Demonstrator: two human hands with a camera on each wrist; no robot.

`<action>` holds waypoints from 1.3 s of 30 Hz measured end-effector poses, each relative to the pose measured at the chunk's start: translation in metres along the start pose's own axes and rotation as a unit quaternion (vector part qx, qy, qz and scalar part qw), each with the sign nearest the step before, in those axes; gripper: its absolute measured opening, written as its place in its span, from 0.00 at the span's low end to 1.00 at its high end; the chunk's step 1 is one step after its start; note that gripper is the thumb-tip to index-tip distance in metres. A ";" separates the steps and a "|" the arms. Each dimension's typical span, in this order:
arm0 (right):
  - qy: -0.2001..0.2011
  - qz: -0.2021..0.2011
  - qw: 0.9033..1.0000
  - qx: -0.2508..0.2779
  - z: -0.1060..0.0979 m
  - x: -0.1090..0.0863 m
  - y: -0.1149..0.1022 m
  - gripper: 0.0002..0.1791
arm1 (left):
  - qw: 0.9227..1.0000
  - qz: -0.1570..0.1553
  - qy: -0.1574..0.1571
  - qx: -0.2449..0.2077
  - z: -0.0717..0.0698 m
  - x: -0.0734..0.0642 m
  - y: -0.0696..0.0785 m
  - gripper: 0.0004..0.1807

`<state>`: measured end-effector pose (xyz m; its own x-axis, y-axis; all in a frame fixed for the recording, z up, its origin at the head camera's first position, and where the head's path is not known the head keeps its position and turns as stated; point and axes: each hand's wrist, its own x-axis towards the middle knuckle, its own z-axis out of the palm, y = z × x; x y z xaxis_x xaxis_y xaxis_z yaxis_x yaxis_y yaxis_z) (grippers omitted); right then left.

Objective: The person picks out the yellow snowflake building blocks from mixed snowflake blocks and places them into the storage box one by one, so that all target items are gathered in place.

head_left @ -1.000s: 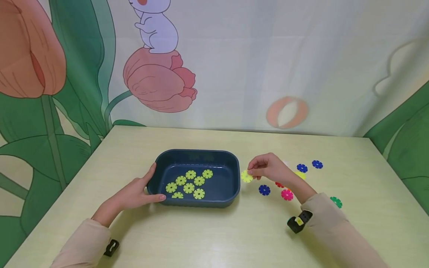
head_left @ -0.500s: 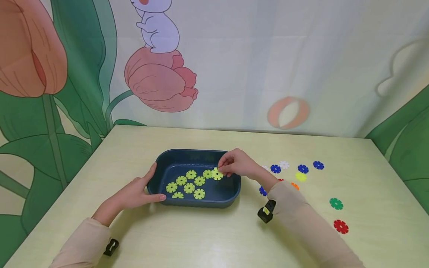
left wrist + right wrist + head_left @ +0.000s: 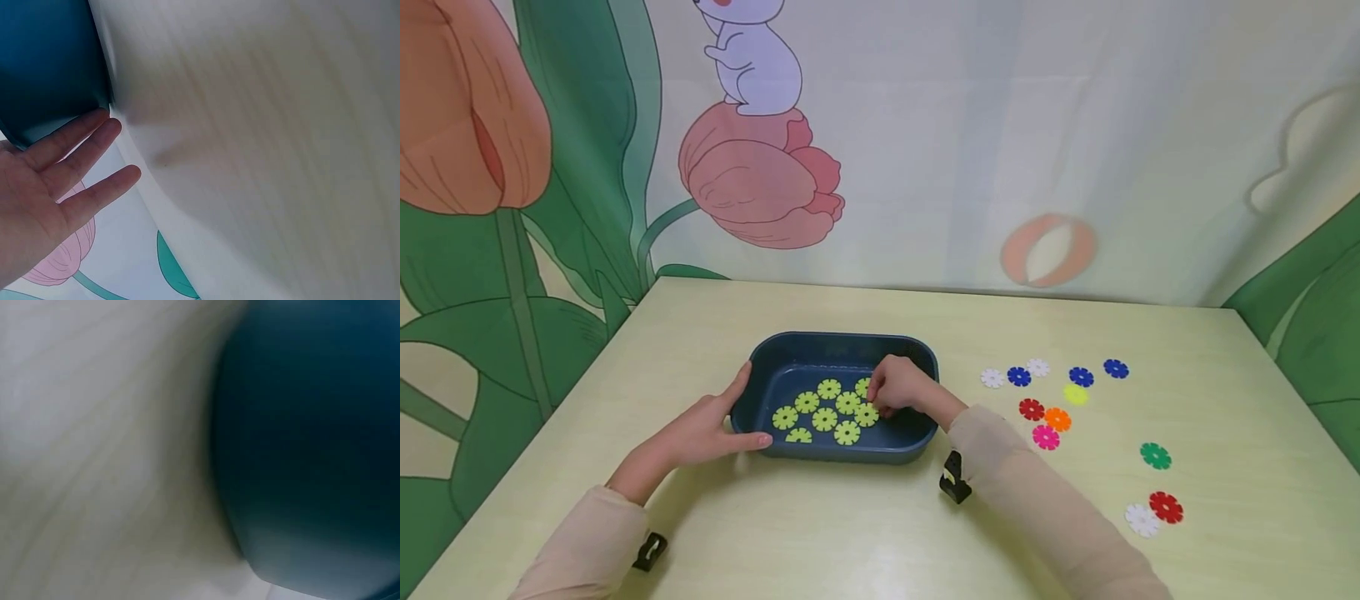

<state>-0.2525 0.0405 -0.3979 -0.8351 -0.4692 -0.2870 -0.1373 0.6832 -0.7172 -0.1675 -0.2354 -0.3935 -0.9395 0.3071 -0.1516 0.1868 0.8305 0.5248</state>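
A dark blue rectangular tray (image 3: 842, 455) stands on the table, with several yellow-green notched interlocking discs (image 3: 824, 418) lying flat in it. At its left end is my left hand (image 3: 703, 433), fingers along the outer side and thumb over the front left corner. The left wrist view shows the left-hand fingers (image 3: 81, 150) straight and spread against the tray wall. Inside the tray, toward the right, my right hand (image 3: 904, 388) has curled fingers pinching the edge of one yellow-green disc (image 3: 867, 415), low over the tray bottom. The right wrist view shows only the tray's blurred outside (image 3: 312, 456).
Right of the tray, loose discs lie scattered: a yellow disc (image 3: 1076, 394), an orange disc (image 3: 1057, 418), a pink disc (image 3: 1046, 437), a green disc (image 3: 1155, 456), and several blue, white and red ones. A printed curtain (image 3: 925, 167) hangs behind the table (image 3: 775, 533).
My right hand has carried the yellow-green disc left from beside the tray, over its right rim, and down among the other discs. My left hand and the tray stay put.
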 end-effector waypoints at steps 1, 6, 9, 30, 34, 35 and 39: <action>0.004 0.002 1.000 -0.003 0.000 -0.001 0.000 0.04 | 1.000 0.001 0.000 0.000 0.000 0.000 0.000 0.60; 0.029 -0.020 0.999 0.026 -0.010 -0.010 -0.004 0.03 | 1.000 0.002 0.000 0.000 -0.001 0.001 0.001 0.60; 0.030 -0.035 0.997 0.068 -0.019 -0.018 -0.004 0.05 | 1.000 0.005 0.000 0.003 -0.002 0.000 0.002 0.60; 0.074 -0.094 0.984 0.136 -0.066 -0.060 0.042 0.13 | 1.000 0.003 0.004 -0.001 0.001 -0.002 0.000 0.60; 0.078 -0.081 0.986 0.125 -0.074 -0.066 0.061 0.15 | 1.000 0.003 0.003 -0.003 0.001 -0.001 0.000 0.60; 0.079 -0.076 0.987 0.120 -0.076 -0.068 0.067 0.15 | 1.000 0.003 0.002 -0.002 0.001 -0.001 0.000 0.60; 0.078 -0.059 0.989 0.112 -0.083 -0.074 0.087 0.16 | 1.000 0.002 0.002 -0.003 0.002 0.000 0.000 0.60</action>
<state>-0.2467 0.1813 -0.3860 -0.8947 -0.4346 -0.1031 -0.1329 0.4795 -0.8674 -0.1671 -0.2348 -0.3949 -0.9400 0.3079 -0.1469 0.1877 0.8264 0.5309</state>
